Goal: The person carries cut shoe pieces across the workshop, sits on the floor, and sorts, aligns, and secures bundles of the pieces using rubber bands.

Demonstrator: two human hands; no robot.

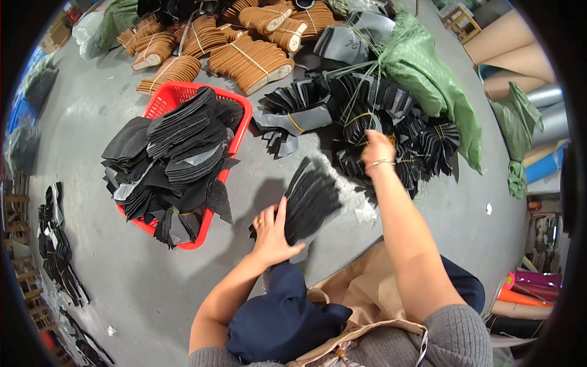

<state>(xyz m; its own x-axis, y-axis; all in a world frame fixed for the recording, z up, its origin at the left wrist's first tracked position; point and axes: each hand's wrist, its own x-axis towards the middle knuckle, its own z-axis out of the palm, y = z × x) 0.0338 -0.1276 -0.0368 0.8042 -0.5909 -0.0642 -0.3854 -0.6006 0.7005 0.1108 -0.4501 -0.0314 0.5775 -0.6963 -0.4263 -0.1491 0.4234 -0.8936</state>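
Note:
My left hand (272, 238) is around the near end of a stack of black cut pieces (313, 199), thumb and fingers at its sides; the stack is blurred and fans out. My right hand (379, 151) is stretched forward over a heap of black bundles (437, 144), its fingers curled and slightly blurred. A bit of yellow shows beside these fingers, but what they hold is unclear. Yellow bands tie several bundles, among them a grey-and-black bundle (299, 116). Left of my hands stands a red plastic basket (243, 116) heaped with black stacks (183, 131).
Tied brown bundles (251, 61) lie behind the basket. A green woven sack (422, 67) slumps over the black heap at the right. More black pieces (58, 238) lie on the grey floor at far left. Material rolls (538, 165) stand along the right side.

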